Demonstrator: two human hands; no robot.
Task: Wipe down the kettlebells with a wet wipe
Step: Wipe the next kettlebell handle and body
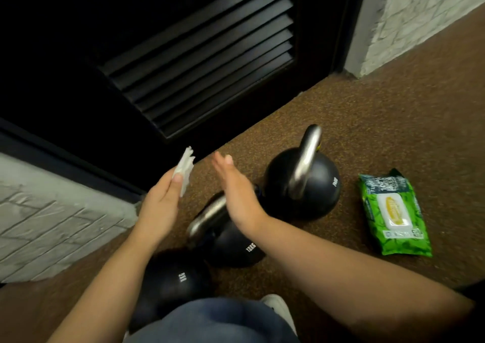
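Three black kettlebells with steel handles stand on the brown floor: the far one [322, 182], the middle one [236, 248] marked 12KG, and the near one [173, 282] partly hidden by my left arm and knee. My left hand [160, 206] pinches a crumpled white wet wipe [185, 168], raised above the floor left of the kettlebells. My right hand [236, 193] is flat with fingers straight, hovering over the middle kettlebell's handle and holding nothing.
A green pack of wet wipes [393, 211] lies on the floor to the right of the far kettlebell. A black louvred door [183, 62] stands straight ahead, with white brick walls [52, 216] on both sides. My knee [217, 321] fills the bottom centre.
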